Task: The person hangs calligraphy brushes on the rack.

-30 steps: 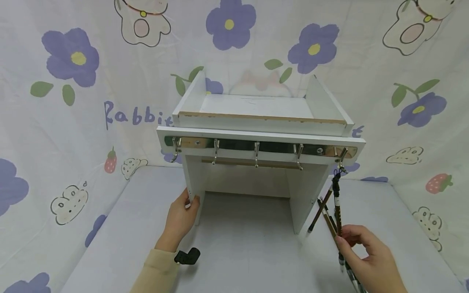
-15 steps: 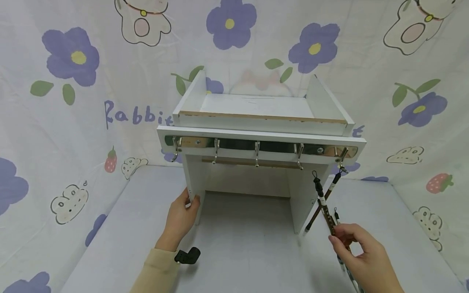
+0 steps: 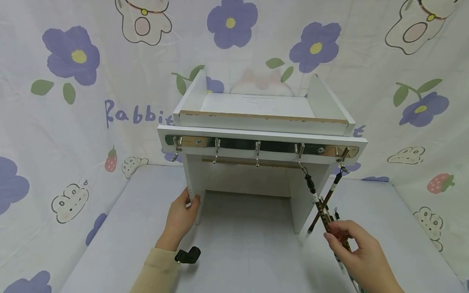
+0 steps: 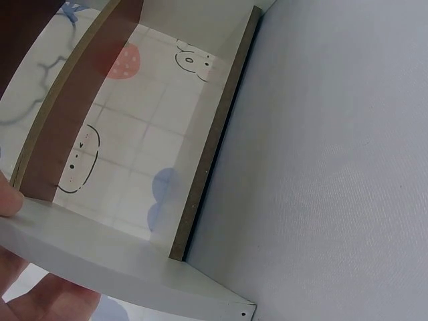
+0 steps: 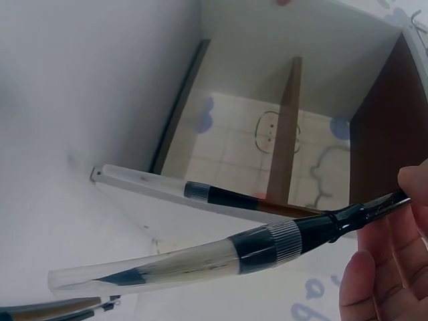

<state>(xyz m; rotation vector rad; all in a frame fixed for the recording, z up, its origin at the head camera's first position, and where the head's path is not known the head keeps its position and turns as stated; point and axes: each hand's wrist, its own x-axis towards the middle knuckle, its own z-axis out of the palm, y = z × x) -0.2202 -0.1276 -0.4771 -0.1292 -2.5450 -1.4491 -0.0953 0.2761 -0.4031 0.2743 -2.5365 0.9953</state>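
My left hand grips the left side panel of a white shelf rack, thumb on one face and fingers on the other. With thumb and fingertips, my right hand pinches the brown handle of a writing brush. Its bristles sit under a clear cap in the right wrist view. The cord loop at the brush's top is right by the tip of the fourth hook; whether it is over the hook, I cannot tell. A second brush hangs tilted from the rightmost hook, crossing behind the held one.
Several more brushes lie on the white table, partly behind my right hand. The rack's front rail bears a metal strip of several hooks. A patterned cloth hangs behind. A black device is at my left wrist.
My right hand has brought the brush's top leftward and up, from in front of the rightmost hook to the tip of the fourth. My left hand has stayed in place.
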